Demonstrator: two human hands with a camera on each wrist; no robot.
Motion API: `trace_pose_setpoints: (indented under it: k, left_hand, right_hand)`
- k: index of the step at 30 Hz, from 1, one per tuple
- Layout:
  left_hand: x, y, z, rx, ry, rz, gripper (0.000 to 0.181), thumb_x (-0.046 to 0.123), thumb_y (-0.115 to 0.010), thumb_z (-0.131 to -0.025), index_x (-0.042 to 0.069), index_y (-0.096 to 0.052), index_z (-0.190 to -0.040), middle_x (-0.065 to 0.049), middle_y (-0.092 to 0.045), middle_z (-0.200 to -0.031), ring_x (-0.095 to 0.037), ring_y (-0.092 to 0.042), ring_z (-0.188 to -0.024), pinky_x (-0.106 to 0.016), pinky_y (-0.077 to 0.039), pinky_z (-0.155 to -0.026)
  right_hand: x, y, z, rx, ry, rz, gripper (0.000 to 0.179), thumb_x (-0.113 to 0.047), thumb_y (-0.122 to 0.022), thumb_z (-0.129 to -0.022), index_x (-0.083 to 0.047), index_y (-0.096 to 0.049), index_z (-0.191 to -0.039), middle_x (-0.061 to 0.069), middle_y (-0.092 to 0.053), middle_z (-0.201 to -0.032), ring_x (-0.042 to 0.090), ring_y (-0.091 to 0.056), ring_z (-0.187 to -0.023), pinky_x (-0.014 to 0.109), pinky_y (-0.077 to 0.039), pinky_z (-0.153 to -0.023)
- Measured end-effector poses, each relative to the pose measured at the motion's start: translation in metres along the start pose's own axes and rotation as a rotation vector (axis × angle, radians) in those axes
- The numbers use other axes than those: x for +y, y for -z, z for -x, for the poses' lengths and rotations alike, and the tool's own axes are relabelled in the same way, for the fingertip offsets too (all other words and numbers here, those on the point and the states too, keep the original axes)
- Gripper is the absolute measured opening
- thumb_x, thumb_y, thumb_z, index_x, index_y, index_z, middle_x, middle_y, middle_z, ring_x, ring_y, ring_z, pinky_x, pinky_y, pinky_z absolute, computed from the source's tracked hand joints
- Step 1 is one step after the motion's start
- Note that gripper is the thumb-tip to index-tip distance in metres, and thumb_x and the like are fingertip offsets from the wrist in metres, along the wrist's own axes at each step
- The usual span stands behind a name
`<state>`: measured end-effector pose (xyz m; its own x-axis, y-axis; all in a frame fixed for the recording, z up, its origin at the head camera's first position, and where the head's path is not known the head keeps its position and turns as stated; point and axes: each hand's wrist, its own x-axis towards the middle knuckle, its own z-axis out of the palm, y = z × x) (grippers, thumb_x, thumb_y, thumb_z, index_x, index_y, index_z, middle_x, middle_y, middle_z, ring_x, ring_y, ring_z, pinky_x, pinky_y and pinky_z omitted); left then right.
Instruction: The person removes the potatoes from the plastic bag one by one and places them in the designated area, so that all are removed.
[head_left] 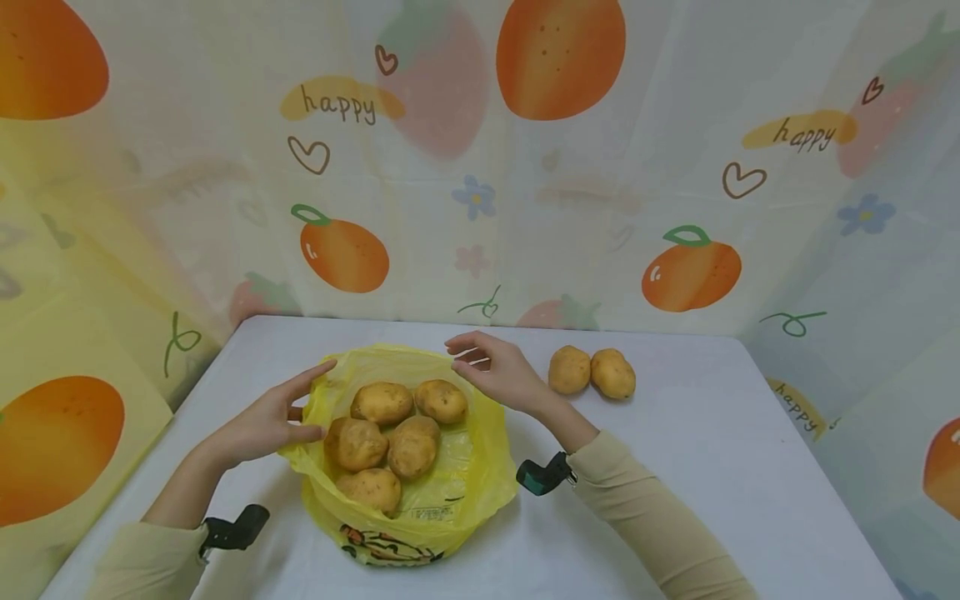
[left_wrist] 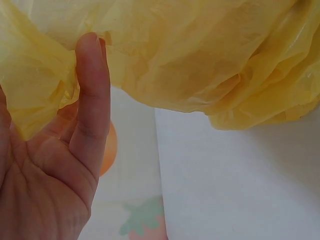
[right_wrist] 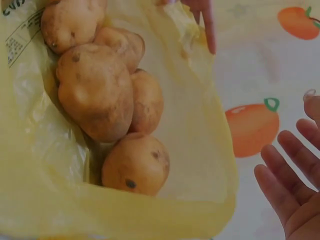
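A yellow plastic bag (head_left: 491,446) stands wide-mouthed on the table, with several potatoes (head_left: 414,447) inside it. At its left rim is my left hand (head_left: 258,425), thumb and fingers spread along the edge. The left wrist view shows a fold of the bag (left_wrist: 35,85) held between the thumb and the fingers. My right hand (head_left: 498,371) hovers by the bag's far right rim, its fingers loosely bent and nothing in them. In the right wrist view, that hand (right_wrist: 300,200) is apart from the bag, palm showing.
Two potatoes, one on the left (head_left: 569,370) and one on the right (head_left: 613,374), lie side by side beyond my right hand. The white table (head_left: 690,500) ends at a fruit-patterned curtain (head_left: 480,242) behind and at both sides.
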<state>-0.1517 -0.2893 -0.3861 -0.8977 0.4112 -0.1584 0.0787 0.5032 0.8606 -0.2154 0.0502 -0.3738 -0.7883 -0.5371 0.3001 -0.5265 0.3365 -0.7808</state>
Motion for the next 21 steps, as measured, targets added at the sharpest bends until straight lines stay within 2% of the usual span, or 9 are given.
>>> trace_pose_setpoints:
  k: [5, 12, 21]
  left_hand:
    - [-0.001, 0.000, 0.000, 0.001, -0.007, -0.003, 0.086, 0.008, -0.066, -0.083, 0.026, -0.014, -0.149, -0.022, -0.013, -0.151, -0.040, -0.055, -0.106, -0.033, -0.054, -0.070]
    - [-0.001, -0.001, -0.001, 0.001, -0.010, 0.002, 0.086, 0.008, -0.066, -0.083, 0.024, -0.013, -0.149, -0.022, -0.013, -0.151, -0.041, -0.055, -0.106, -0.033, -0.054, -0.070]
    - [-0.003, 0.000, -0.002, 0.004, -0.012, -0.006, 0.086, 0.009, -0.067, -0.083, 0.025, -0.014, -0.149, -0.022, -0.014, -0.150, -0.039, -0.056, -0.104, -0.033, -0.054, -0.070]
  right_hand:
    - [0.002, -0.012, -0.003, -0.008, -0.019, -0.010, 0.030, -0.019, -0.058, -0.091, -0.012, -0.058, -0.120, 0.002, -0.061, -0.118, 0.015, -0.061, -0.100, 0.023, -0.049, -0.082]
    - [0.010, -0.026, -0.007, 0.001, -0.087, -0.011, 0.032, -0.022, -0.058, -0.091, -0.012, -0.058, -0.121, 0.001, -0.062, -0.116, 0.016, -0.062, -0.097, 0.022, -0.051, -0.076]
    - [0.014, -0.035, -0.007, -0.024, -0.113, -0.013, 0.035, -0.023, -0.057, -0.092, -0.009, -0.056, -0.124, 0.004, -0.061, -0.118, 0.018, -0.061, -0.101, 0.026, -0.050, -0.082]
